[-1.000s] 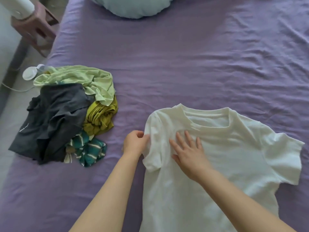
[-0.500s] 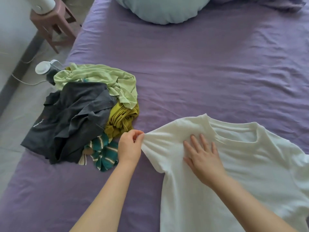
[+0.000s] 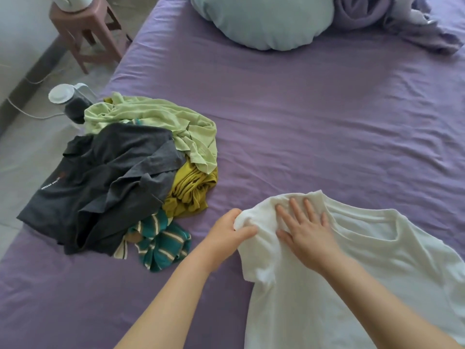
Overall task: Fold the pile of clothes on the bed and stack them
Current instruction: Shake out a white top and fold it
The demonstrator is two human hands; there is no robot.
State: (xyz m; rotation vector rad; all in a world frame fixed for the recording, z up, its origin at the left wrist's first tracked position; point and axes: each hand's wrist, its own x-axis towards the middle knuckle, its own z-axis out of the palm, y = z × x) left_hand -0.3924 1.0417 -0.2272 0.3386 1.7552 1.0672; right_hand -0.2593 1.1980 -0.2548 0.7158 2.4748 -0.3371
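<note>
On the bed with the wrinkled purple sheet [image 3: 314,127] a white cotton T-shirt [image 3: 352,285] lies spread flat near the person, with the collar toward the far side. Compared with one second ago, the sleeve on the person's left side is no more lying flat: the left hand [image 3: 227,234] first pulled it outward, and now it has gathered the sleeve into a bunch at the shoulder and brings it inward. The grip of this hand is closed on the cloth, thumb over the fold and the fingers curled around it. The right hand [image 3: 305,230] has stayed on the shirt the whole time; it lies open, with the fingers straight and spread, and presses the shoulder part just beside the collar so that the shirt does not slide. I think this is the beginning of the first fold, the sleeve going over the chest, so the task is only at its start. To the left, well apart from the shirt, the unfolded pile of clothes [image 3: 130,172] waits at the edge of the bed: a light green garment on top, a dark grey one, a mustard yellow one and a striped teal piece. No folded stack is visible yet. Farther away lies a pale blue round pillow [image 3: 266,18], and on the floor stands a pink stool [image 3: 85,34].
</note>
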